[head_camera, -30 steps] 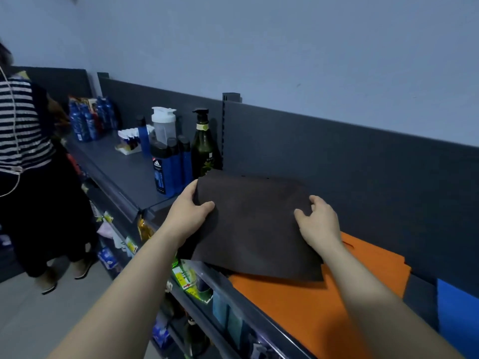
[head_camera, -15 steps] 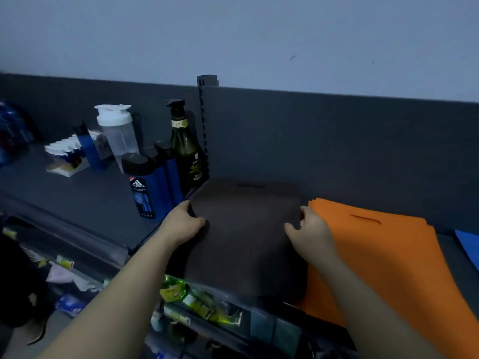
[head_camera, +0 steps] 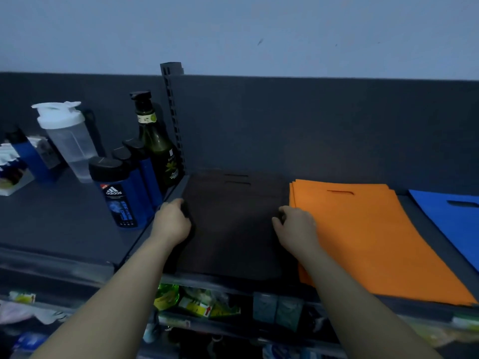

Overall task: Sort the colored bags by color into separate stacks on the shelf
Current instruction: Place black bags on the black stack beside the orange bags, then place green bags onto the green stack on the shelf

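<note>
A dark brown bag (head_camera: 233, 224) lies flat on the shelf (head_camera: 64, 229), on top of another brown bag whose handle slot shows just behind it. My left hand (head_camera: 172, 224) grips its left edge with curled fingers. My right hand (head_camera: 295, 229) pinches its right edge. Directly to the right is a stack of orange bags (head_camera: 363, 234), its left edge touching the brown bags. A blue bag (head_camera: 451, 216) lies farther right, partly cut off by the frame.
Left of the brown bags stand blue Adidas bottles (head_camera: 119, 193), a dark green pump bottle (head_camera: 158, 149) and a clear shaker (head_camera: 67, 141). A slotted upright post (head_camera: 172, 112) rises at the back panel. Packaged goods (head_camera: 197, 301) fill the shelf below.
The brown bag went from held up and tilted over the orange stack to lying flat left of it. Both hands stayed on its edges. My view swung right, off the other person.
</note>
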`<action>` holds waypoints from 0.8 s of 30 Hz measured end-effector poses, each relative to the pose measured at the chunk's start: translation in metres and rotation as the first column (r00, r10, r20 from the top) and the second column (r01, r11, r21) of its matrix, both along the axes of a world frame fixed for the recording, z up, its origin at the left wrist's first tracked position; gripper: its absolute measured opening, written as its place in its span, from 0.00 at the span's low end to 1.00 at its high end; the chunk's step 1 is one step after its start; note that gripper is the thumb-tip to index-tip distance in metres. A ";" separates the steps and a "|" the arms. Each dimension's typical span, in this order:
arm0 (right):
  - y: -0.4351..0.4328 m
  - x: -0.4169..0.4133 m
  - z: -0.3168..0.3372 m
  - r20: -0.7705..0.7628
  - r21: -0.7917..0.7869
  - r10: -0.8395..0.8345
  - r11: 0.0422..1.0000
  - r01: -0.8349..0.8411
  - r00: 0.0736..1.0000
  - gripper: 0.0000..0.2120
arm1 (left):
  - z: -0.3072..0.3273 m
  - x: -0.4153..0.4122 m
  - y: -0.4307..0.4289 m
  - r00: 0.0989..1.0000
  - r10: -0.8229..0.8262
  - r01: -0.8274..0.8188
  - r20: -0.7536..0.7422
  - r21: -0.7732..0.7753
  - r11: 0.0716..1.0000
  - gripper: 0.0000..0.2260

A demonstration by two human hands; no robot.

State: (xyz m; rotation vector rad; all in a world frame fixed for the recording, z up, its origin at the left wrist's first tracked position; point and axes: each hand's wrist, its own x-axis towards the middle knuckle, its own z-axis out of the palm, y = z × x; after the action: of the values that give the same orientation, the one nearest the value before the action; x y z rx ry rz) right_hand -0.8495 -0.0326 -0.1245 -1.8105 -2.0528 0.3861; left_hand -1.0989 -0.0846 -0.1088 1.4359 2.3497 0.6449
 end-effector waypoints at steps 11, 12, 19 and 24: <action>-0.025 0.055 0.019 0.081 0.205 -0.029 0.979 0.012 0.996 0.17 | 0.027 0.078 0.003 0.868 -0.312 0.407 -0.386 0.194 0.892 0.22; -0.028 0.066 0.022 0.089 0.209 -0.045 0.978 0.025 0.995 0.18 | 0.030 0.092 0.003 0.853 -0.345 0.448 -0.391 0.209 0.869 0.22; -0.060 0.169 0.036 0.119 0.205 -0.244 0.954 0.217 0.962 0.21 | 0.033 0.204 0.008 0.753 -0.540 0.645 -0.377 0.259 0.719 0.19; -0.083 0.259 0.044 0.103 0.217 -0.365 0.916 0.337 0.925 0.20 | 0.036 0.296 0.012 0.683 -0.634 0.729 -0.363 0.283 0.623 0.18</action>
State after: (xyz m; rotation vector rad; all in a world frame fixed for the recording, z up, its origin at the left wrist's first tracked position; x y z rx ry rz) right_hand -0.5908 -0.1156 -0.0805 -2.0765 -1.7244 -0.0461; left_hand -0.8025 -0.0721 -0.0730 2.5302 1.5854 0.7858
